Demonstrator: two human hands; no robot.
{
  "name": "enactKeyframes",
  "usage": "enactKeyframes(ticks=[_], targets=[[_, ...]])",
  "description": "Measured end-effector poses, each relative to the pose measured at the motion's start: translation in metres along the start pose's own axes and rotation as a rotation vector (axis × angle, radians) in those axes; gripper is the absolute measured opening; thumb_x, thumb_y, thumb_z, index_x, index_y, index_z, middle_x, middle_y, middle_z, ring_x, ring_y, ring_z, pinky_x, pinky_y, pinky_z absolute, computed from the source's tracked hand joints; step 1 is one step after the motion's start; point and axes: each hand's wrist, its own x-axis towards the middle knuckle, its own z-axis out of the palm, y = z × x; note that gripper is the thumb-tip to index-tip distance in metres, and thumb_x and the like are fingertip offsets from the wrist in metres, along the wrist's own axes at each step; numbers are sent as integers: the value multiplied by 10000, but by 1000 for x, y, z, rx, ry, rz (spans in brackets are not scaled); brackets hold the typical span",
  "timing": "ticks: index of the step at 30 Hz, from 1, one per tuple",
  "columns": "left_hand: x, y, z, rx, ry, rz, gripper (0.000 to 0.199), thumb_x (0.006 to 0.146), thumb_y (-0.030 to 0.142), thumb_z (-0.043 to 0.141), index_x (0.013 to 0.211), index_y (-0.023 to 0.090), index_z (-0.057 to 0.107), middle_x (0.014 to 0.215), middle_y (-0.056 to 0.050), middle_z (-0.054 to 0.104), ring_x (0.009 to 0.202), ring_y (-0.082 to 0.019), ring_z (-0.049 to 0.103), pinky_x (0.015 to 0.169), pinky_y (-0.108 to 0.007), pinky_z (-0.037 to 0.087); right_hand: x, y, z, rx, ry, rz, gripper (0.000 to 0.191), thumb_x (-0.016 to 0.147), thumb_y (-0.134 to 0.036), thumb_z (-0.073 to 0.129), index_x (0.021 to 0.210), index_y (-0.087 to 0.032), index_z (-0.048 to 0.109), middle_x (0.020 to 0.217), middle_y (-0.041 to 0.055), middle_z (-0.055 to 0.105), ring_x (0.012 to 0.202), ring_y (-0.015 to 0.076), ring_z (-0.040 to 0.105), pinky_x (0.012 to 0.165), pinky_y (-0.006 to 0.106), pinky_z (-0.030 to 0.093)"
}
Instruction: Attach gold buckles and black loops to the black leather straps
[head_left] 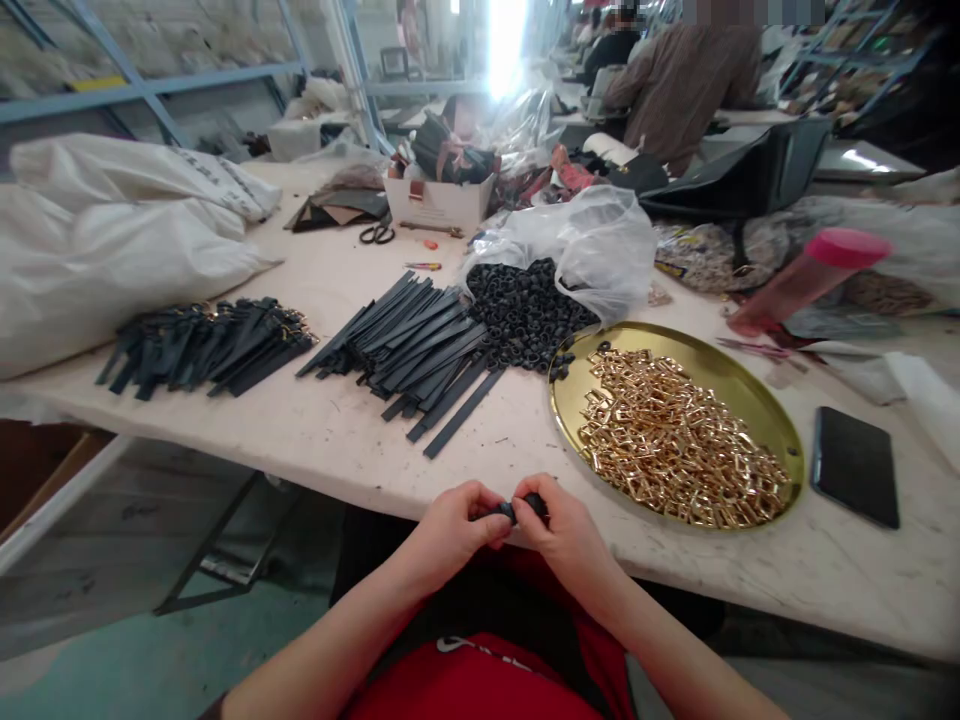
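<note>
Close together at the table's front edge, my left hand (459,520) and my right hand (564,527) are both closed in a pinch. Between the left fingertips is a small black piece (505,512). Black also shows under the right thumb and fingers (535,505); whether this is the same piece or a second one I cannot tell. Beyond the hands lie a pile of flat black straps (420,340) and a heap of small black loops (525,310) spilling from a clear plastic bag (600,240). A gold round tray (712,350) to the right carries many gold metal buckles (675,440).
Finished-looking black straps with gold fittings (210,345) lie at left beside white sacks (127,240). A phone (855,465) rests right of the tray, near a pink-lidded container (814,275). Scissors (376,234) and a white box (442,205) stand farther back. Another person (690,80) sits beyond.
</note>
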Motion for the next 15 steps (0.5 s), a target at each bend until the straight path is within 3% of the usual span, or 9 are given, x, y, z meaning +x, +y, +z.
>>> enactKeyframes(ticks=[6,11,15], targets=[[16,7,-9,-83,-132,-76,148,688,214,596,814,144,560,621,27,616,597,-104,555,587,-206,399,8,2,-18,128,-194,66,88,784,-240,498,860,-196,507,743,-19,548,682,132,502,595,236,382],[24,8,-2,-31,-69,-43,124,675,201,584,783,150,548,673,23,619,607,-113,568,590,-218,426,11,10,-12,166,-59,137,51,787,-236,479,812,-193,484,705,-23,520,661,133,486,596,242,375],[32,7,6,-6,-79,-71,131,655,201,590,767,155,541,633,32,608,601,-125,575,582,-225,429,10,20,-11,189,-61,123,89,812,-283,461,819,-195,473,705,-18,526,653,137,491,583,248,373]])
